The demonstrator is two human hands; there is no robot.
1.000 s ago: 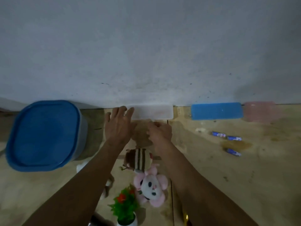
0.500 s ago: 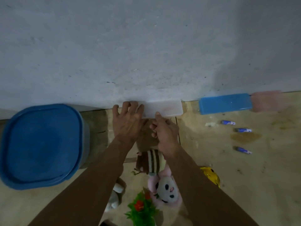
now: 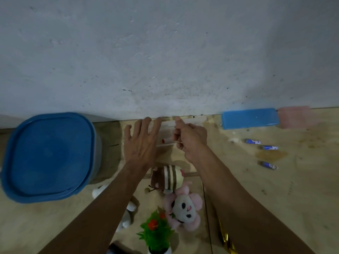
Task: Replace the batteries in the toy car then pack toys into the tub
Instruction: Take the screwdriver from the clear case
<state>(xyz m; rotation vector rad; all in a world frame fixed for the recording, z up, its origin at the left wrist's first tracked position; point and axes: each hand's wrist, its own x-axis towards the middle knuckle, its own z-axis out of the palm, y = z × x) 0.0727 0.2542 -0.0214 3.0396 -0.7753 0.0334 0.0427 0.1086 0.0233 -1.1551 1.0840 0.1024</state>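
left hand (image 3: 142, 142) lies flat, fingers spread, over a white toy car (image 3: 166, 142) at the floor's wall edge. right hand (image 3: 190, 137) is curled beside it; grip unclear. lidded tub (image 3: 47, 156) far left.

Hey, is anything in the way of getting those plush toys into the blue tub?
Yes. The tub has its blue lid shut on top, so the striped plush and pink plush lying on the floor beside it cannot go in until the lid comes off.
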